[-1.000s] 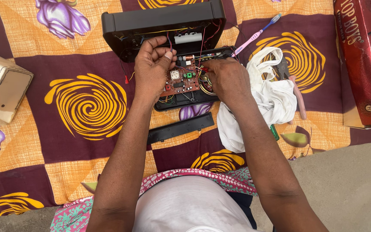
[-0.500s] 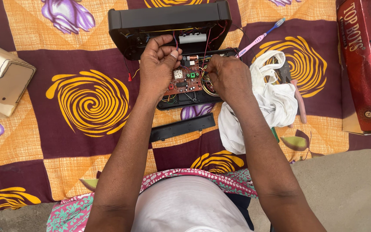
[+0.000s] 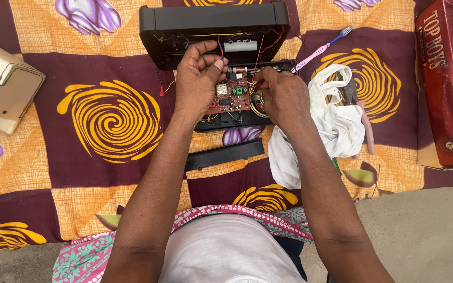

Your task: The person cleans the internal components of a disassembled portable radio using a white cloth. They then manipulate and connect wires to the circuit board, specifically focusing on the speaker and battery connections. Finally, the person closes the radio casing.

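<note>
Head view is showing both hands working over an opened radio, and little is changing from the earlier frames — the camera is tipping slightly, so the whole scene is sitting lower in the picture, while the hands are staying on the same spot. The left hand [image 3: 199, 78] is curled narrow, fingertips pinched together above the red circuit board [image 3: 229, 98]; what it is pinching is too small to tell. The right hand [image 3: 281, 93] is also closed tight, fingertips pressing at the board's right edge among thin wires. That steadiness suggests fine work on the board is going on rather than a new step beginning.

The black radio casing [image 3: 213, 23] is standing open just beyond the hands, on a quilted cloth [image 3: 106, 120] of maroon and orange with yellow swirls. A black plastic strip [image 3: 225, 154] is lying nearer the person, between the forearms. A white rag [image 3: 336, 126] is bunching beside the right wrist, and a pink-and-blue toothbrush [image 3: 321, 49] is lying just past it.

Far right, a tall dark-red carton [image 3: 444, 89] with gold lettering and round emblems is lying flat; far left, a cream box [image 3: 1, 86] is sitting at the edge.
</note>
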